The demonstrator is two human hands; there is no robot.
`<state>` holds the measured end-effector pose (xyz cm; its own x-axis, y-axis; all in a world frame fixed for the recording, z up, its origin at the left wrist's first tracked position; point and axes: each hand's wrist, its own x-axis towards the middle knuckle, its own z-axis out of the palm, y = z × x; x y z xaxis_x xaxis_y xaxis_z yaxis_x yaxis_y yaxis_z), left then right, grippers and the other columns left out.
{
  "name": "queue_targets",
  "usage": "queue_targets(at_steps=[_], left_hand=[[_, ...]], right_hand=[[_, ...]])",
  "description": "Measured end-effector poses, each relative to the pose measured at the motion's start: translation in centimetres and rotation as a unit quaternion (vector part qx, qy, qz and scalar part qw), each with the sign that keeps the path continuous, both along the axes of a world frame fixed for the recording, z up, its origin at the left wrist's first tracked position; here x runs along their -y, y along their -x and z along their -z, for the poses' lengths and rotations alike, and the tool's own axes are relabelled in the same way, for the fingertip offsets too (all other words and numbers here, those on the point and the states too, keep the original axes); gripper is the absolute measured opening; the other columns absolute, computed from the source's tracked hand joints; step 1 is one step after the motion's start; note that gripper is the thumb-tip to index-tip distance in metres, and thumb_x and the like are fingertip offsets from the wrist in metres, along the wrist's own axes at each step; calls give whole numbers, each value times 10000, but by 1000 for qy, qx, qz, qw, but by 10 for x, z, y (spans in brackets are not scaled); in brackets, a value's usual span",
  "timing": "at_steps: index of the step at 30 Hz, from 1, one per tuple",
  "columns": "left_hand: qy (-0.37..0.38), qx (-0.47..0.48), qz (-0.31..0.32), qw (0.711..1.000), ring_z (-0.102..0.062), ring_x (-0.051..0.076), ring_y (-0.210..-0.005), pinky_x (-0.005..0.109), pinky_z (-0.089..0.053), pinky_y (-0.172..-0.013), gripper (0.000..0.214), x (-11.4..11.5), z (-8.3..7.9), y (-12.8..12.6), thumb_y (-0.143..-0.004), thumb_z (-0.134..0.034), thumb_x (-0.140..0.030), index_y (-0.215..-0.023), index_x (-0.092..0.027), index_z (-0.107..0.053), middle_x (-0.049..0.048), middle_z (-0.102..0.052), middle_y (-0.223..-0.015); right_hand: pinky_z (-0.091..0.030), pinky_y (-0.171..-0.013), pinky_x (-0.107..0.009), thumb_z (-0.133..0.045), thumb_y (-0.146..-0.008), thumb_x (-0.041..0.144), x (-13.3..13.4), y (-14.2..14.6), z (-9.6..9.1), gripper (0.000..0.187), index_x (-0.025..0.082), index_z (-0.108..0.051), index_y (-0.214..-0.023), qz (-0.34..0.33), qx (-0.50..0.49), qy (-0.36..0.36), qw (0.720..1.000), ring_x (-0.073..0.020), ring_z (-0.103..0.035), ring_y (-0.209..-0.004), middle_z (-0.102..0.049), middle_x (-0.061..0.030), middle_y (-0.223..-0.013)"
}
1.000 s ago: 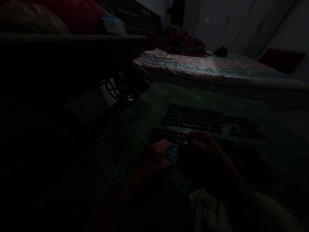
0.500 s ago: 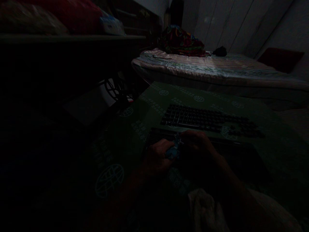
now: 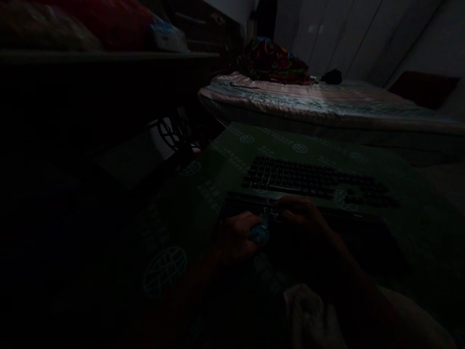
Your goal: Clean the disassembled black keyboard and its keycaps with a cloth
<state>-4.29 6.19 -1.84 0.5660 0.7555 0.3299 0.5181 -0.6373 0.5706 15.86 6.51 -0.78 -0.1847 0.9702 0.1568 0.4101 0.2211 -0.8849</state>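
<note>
My left hand (image 3: 240, 232) is closed round a small blue object (image 3: 258, 233), too dark to name. Small whitish bits (image 3: 271, 214) stick out at its top, between the two hands. My right hand (image 3: 300, 213) has its fingers bent and pressed together close by these bits; what they pinch, if anything, is hidden. Both hands are over a dark, flat keyboard base (image 3: 374, 232), largely lost in shadow. Beyond it, black keycaps (image 3: 290, 174) lie in rows in the layout of a keyboard.
Everything rests on a green printed surface (image 3: 210, 167). A pale cloth (image 3: 308, 310) lies near me. A bed (image 3: 327, 104) with a bundled patterned blanket (image 3: 276, 60) stands behind. To the left is a dark table (image 3: 127, 55) with bags on it and a spoked wheel (image 3: 172, 133) below.
My right hand has shifted slightly right and down, its fingers drawing a little away from the blue object. The left hand stays almost in place.
</note>
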Motion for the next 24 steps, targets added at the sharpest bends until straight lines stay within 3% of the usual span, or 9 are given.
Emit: queue_targets(at_steps=[6, 13, 17, 24], left_hand=[[34, 1, 33, 999, -530, 97, -606, 191, -384, -533, 104, 8, -4, -2, -685, -556, -124, -768, -163, -605, 0, -585, -710], [11, 4, -10, 1000, -537, 108, -622, 206, -401, -550, 119, 2, -3, 1, -701, -568, -147, -808, -156, -619, 9, -587, -723], [-16, 3, -70, 997, -544, 117, -629, 215, -408, -558, 99, -2, 0, 4, -706, -585, -168, -799, -165, -619, 8, -587, -712], [2, -7, -95, 995, -560, 133, -676, 228, -428, -597, 133, -3, 1, 5, -690, -597, -145, -820, -166, -623, 19, -604, -762]], right_hand=[[-356, -431, -180, -491, -691, 214, 3, -4, 1, 188, 133, -661, -696, 13, -42, 26, 999, -97, -478, -511, -561, -3, -581], [-345, -407, -180, -530, -679, 222, 3, -1, 6, 154, 144, -660, -703, 78, -111, 69, 988, -84, -456, -454, -529, 22, -537], [-353, -395, -187, -594, -629, 245, 2, -4, 4, 144, 137, -665, -692, 129, -165, 90, 974, -89, -476, -434, -553, 11, -531], [-389, -430, -191, -589, -627, 231, 6, 9, 1, 119, 151, -655, -686, 66, -210, 119, 968, -93, -508, -475, -576, 11, -564]])
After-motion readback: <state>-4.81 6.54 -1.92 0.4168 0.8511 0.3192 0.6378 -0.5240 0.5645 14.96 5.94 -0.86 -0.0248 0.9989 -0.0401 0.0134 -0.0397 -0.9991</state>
